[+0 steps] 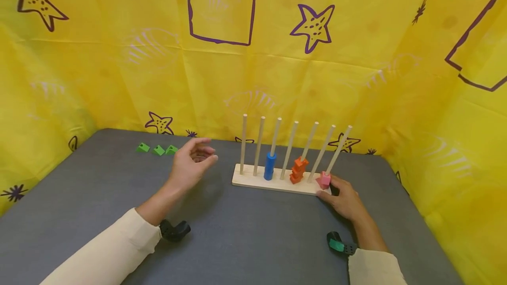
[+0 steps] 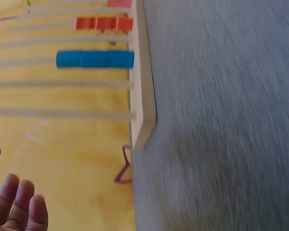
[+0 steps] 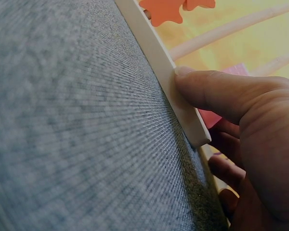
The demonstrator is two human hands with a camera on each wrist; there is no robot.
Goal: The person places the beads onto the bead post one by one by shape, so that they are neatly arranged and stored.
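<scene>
A pale wooden base (image 1: 273,184) with several upright pegs stands on the grey table. Blue cylinders (image 1: 270,166) sit stacked on one peg, orange star-shaped pieces (image 1: 298,170) on another. Pink blocks (image 1: 325,180) are on the peg at the right end. My right hand (image 1: 345,199) grips that end of the base, its thumb (image 3: 207,89) on the front edge and the fingers behind. To the left of the base, my left hand (image 1: 191,162) is held in the air with loosely bent fingers (image 2: 19,199), holding nothing.
Three green blocks (image 1: 158,150) lie in a row at the back left of the table (image 1: 253,241), just beyond my left hand. A yellow patterned cloth (image 1: 269,78) hangs behind the table and along both sides.
</scene>
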